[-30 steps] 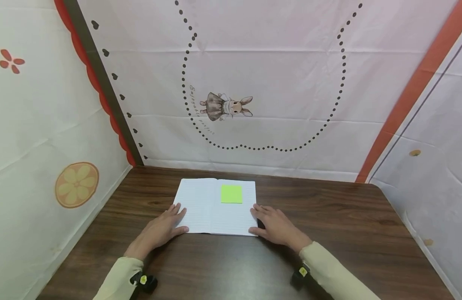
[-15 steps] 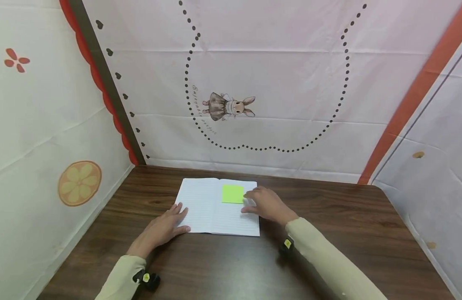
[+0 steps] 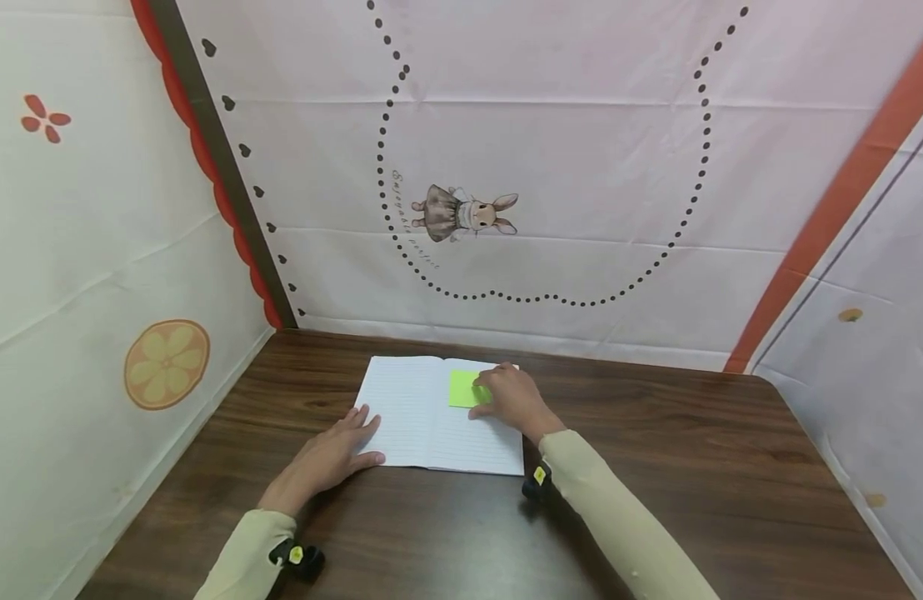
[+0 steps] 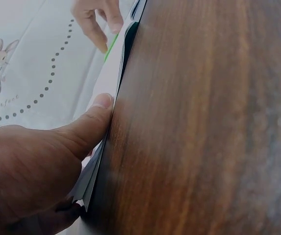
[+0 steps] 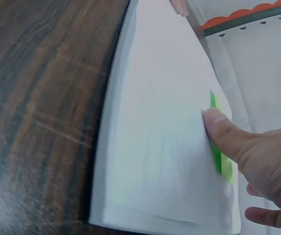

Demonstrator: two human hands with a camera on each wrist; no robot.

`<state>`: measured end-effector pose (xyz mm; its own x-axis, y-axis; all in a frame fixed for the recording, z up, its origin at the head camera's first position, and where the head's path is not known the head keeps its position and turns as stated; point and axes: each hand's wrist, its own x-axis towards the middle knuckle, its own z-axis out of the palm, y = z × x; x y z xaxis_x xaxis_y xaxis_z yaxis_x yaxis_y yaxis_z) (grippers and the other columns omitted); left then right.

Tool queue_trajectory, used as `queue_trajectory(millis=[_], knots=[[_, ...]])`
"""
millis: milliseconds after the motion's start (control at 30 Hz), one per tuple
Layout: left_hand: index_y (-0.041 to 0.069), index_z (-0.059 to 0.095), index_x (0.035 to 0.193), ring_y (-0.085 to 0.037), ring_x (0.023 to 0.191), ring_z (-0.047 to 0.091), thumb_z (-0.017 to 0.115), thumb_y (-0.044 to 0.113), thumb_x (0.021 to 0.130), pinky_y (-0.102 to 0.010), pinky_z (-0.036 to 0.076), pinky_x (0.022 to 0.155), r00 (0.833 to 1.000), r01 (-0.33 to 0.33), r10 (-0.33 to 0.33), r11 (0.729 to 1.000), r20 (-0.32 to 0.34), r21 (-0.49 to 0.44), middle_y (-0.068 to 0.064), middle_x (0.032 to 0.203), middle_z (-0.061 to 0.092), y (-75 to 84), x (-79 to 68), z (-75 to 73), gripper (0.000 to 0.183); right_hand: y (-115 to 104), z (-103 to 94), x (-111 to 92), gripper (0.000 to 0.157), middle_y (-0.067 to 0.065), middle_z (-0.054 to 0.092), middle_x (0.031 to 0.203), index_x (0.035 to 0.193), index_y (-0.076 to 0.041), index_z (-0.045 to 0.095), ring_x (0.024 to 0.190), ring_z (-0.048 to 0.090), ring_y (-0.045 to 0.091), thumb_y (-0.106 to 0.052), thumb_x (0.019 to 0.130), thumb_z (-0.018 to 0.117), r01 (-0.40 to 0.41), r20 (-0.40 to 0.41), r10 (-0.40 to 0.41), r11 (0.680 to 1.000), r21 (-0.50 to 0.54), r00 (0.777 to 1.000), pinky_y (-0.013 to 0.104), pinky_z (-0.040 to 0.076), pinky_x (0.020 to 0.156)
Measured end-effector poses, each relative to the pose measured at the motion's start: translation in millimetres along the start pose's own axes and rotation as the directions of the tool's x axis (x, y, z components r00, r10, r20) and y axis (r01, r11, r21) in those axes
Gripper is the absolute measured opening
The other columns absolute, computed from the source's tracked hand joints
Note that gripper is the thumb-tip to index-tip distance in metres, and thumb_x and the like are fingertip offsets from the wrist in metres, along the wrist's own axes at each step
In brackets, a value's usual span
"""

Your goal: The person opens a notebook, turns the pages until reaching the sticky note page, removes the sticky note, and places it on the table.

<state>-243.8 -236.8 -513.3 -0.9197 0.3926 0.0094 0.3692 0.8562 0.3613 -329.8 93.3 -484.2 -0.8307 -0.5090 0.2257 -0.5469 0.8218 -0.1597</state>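
An open notebook [image 3: 397,408] with lined white pages lies on the table. On its right page is a bright green sticky note [image 3: 461,389], partly covered by my right hand [image 3: 512,398]. The right index fingertip overlaps the note's right part, and the thumb [image 5: 218,122] lies at its near edge, with a gap between thumb and finger. My left hand [image 3: 328,457] rests at the notebook's lower left, its fingers spread over the page edge. In the left wrist view the left thumb [image 4: 98,110] lies along the notebook's near edge.
The brown wood-grain table [image 3: 656,467] extends to both sides and toward me. Behind it hangs a pale cloth [image 3: 596,183] printed with a rabbit and dots, and further cloth walls stand left and right. A small dark camera [image 3: 536,482] sits at each wrist.
My right hand has left the notebook's right edge and moved up and left onto the sticky note. The left hand keeps its place on the left page.
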Motion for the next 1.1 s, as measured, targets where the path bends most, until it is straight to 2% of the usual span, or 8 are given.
queue_trajectory(millis=[133, 300, 400, 500, 600, 767, 1100], knots=[[0.003, 0.045, 0.153, -0.042, 0.152, 0.025, 0.062, 0.051, 0.098, -0.064, 0.031, 0.116, 1.000, 0.007, -0.007, 1.000, 0.001, -0.004, -0.023, 0.163, 0.030, 0.9, 0.3, 0.6, 0.076, 2, 4.5, 1, 0.037, -0.001, 0.077, 0.110, 0.099, -0.015, 0.079, 0.109, 0.069, 0.022, -0.046, 0.079, 0.084, 0.040, -0.024, -0.041, 0.999, -0.033, 0.999, 0.040, 0.054, 0.098], [0.002, 0.045, 0.152, -0.043, 0.152, 0.025, 0.063, 0.050, 0.098, -0.064, 0.031, 0.115, 1.000, 0.005, -0.005, 1.000, -0.005, -0.004, -0.024, 0.163, 0.030, 1.7, -1.1, -1.3, 0.075, 0, 10.5, 1, 0.023, 0.001, 0.075, 0.118, 0.106, -0.017, 0.079, 0.115, 0.067, 0.025, -0.035, 0.093, 0.077, 0.113, -0.068, -0.121, 0.988, -0.109, 0.990, 0.040, 0.054, 0.098], [0.001, 0.046, 0.152, -0.044, 0.151, 0.026, 0.062, 0.051, 0.098, -0.065, 0.031, 0.115, 1.000, 0.002, -0.002, 1.000, -0.009, -0.002, -0.025, 0.162, 0.031, 1.9, -1.3, -1.5, 0.075, -2, 14.0, 2, 0.015, 0.003, 0.075, 0.121, 0.107, -0.017, 0.079, 0.115, 0.067, 0.027, -0.023, 0.094, 0.072, 0.140, -0.109, -0.159, 0.977, -0.161, 0.981, 0.042, 0.056, 0.095], [0.002, 0.046, 0.152, -0.044, 0.151, 0.025, 0.062, 0.050, 0.098, -0.064, 0.031, 0.115, 1.000, 0.007, -0.007, 1.000, -0.008, -0.008, -0.024, 0.163, 0.030, 2.3, -1.3, -0.8, 0.074, -4, 17.2, 2, 0.013, 0.002, 0.076, 0.118, 0.103, -0.018, 0.079, 0.111, 0.069, 0.025, -0.017, 0.093, 0.071, 0.143, -0.143, -0.173, 0.970, -0.198, 0.974, 0.041, 0.056, 0.093], [0.001, 0.045, 0.152, -0.044, 0.152, 0.025, 0.063, 0.049, 0.098, -0.064, 0.030, 0.116, 1.000, 0.006, -0.006, 1.000, -0.006, -0.012, -0.025, 0.163, 0.030, 2.9, -1.7, -0.4, 0.074, -4, 21.0, 3, 0.011, 0.000, 0.077, 0.112, 0.101, -0.018, 0.081, 0.106, 0.070, 0.023, -0.017, 0.093, 0.074, 0.129, -0.180, -0.168, 0.969, -0.211, 0.969, 0.040, 0.057, 0.089], [0.001, 0.045, 0.153, -0.044, 0.152, 0.024, 0.063, 0.049, 0.098, -0.064, 0.030, 0.116, 1.000, 0.009, -0.009, 1.000, 0.001, -0.016, -0.024, 0.163, 0.028, 4.2, -0.8, 1.2, 0.075, 0, 23.4, 1, 0.013, 0.001, 0.078, 0.109, 0.104, -0.017, 0.082, 0.102, 0.071, 0.024, -0.016, 0.092, 0.076, 0.095, -0.249, -0.139, 0.979, -0.180, 0.958, 0.039, 0.058, 0.088], [0.001, 0.045, 0.152, -0.045, 0.151, 0.026, 0.062, 0.050, 0.098, -0.066, 0.032, 0.114, 1.000, 0.003, -0.003, 1.000, -0.001, -0.004, -0.026, 0.163, 0.029, 3.2, 0.5, 0.6, 0.075, 7, 12.6, -8, 0.021, 0.000, 0.079, 0.106, 0.111, -0.013, 0.081, 0.096, 0.072, 0.020, -0.014, 0.090, 0.080, 0.076, -0.415, -0.123, 0.989, -0.129, 0.901, 0.035, 0.058, 0.084]])
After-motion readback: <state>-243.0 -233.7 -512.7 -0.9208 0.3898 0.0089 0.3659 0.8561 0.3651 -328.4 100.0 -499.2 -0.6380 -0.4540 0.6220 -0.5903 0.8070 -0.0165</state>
